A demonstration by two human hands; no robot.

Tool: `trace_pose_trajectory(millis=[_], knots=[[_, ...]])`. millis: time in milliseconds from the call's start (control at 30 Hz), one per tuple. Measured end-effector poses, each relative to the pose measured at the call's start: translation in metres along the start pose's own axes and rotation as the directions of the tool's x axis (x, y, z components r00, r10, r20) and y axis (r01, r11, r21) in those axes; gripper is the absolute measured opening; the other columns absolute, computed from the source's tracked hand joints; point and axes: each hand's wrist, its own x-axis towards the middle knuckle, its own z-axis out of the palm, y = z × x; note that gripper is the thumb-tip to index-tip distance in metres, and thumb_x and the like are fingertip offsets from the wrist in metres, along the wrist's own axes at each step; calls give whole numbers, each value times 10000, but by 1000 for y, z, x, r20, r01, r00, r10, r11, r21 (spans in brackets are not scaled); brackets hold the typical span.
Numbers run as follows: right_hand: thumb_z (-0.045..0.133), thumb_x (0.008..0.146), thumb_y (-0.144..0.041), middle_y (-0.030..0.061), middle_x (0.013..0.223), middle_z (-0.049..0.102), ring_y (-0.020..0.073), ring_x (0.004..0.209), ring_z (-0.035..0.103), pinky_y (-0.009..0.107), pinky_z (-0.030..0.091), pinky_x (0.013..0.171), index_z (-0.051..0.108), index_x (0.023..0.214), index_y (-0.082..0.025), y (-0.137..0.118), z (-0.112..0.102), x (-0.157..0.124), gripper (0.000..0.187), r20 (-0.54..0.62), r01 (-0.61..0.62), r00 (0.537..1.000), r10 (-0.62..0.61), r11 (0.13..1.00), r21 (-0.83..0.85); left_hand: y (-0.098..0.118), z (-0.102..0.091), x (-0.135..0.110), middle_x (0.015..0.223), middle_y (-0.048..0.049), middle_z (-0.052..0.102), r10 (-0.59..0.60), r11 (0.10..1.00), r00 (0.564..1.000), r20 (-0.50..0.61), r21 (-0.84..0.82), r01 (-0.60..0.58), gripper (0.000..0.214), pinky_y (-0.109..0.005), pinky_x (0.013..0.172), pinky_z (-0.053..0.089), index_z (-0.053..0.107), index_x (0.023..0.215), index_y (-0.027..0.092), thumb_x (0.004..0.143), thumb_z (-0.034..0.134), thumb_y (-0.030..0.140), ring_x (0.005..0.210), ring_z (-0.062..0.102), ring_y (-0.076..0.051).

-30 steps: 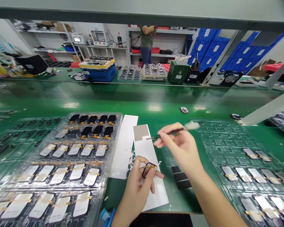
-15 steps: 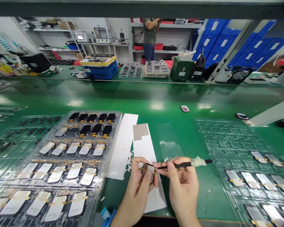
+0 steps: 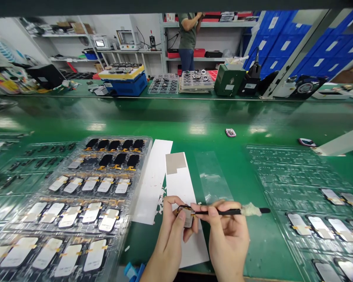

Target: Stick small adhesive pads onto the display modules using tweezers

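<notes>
My left hand pinches a small dark screen part with a pale film on its face, low in the middle of the view. My right hand grips black tweezers whose handle end is wrapped in white tape. The tweezer tip touches the film on the part. Both hands hover above a white paper strip that carries a grey patch at its far end.
Clear trays of film-covered screen parts lie at the left, and a mostly bare clear tray lies at the right. A second white strip and a clear film rest on the green bench. A person stands at far shelves.
My right hand came down from above the clear film and brought the tweezer tip to the part in my left hand. The view tilted slightly.
</notes>
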Motion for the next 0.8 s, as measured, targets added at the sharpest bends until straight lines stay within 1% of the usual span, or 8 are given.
trace_pose_trajectory(millis=[133,200,300,467,600,700,800], knots=[[687,942,-284,2,836,616,208,772,757,287,657,640,530,958,-254,0,-2,0,161,15,1,1000,-1,1000,-18,2,2,-1,635,60,644,12,999,1000,-2,33,-12,378,-223,495,227,321,978,262,992,488,601,442,312,-65],[689,942,-278,2,842,614,216,787,762,285,659,640,535,961,-252,-1,-1,0,157,5,-3,1000,3,1000,-14,2,2,-2,627,62,638,13,999,1000,-6,43,-13,374,-222,490,223,318,980,264,995,481,600,441,310,-66],[688,944,-263,-8,850,601,218,810,767,257,651,615,544,952,-255,-4,2,0,144,9,-3,1000,3,1000,4,2,2,-2,614,68,627,20,998,1000,-9,53,-20,366,-218,485,222,317,981,268,998,473,599,440,305,-70],[691,946,-282,-26,844,584,175,793,758,217,632,633,540,933,-259,-9,11,-3,154,-83,-79,993,84,995,56,4,3,-2,609,77,622,19,997,1000,-9,71,-18,338,-211,479,209,316,971,277,1012,446,586,433,289,-73],[706,936,-288,-25,817,601,174,783,756,224,634,644,542,931,-262,-7,8,-3,165,-38,-86,995,88,994,67,5,4,-3,608,70,621,23,997,1000,-14,68,-22,343,-209,475,212,322,969,275,1007,451,591,435,296,-73],[707,931,-288,-11,800,620,189,765,749,253,641,621,535,938,-261,-3,2,-2,174,-33,-93,995,94,994,53,4,4,-2,617,68,625,34,998,999,-5,59,-33,339,-198,475,219,328,970,273,1008,453,585,431,305,-67],[706,926,-256,-7,789,625,211,746,753,282,651,595,526,952,-252,1,-2,-1,183,16,-38,999,37,999,34,2,3,-2,626,58,634,43,998,999,-5,52,-43,339,-192,472,235,330,981,270,1008,457,583,419,332,-63]])
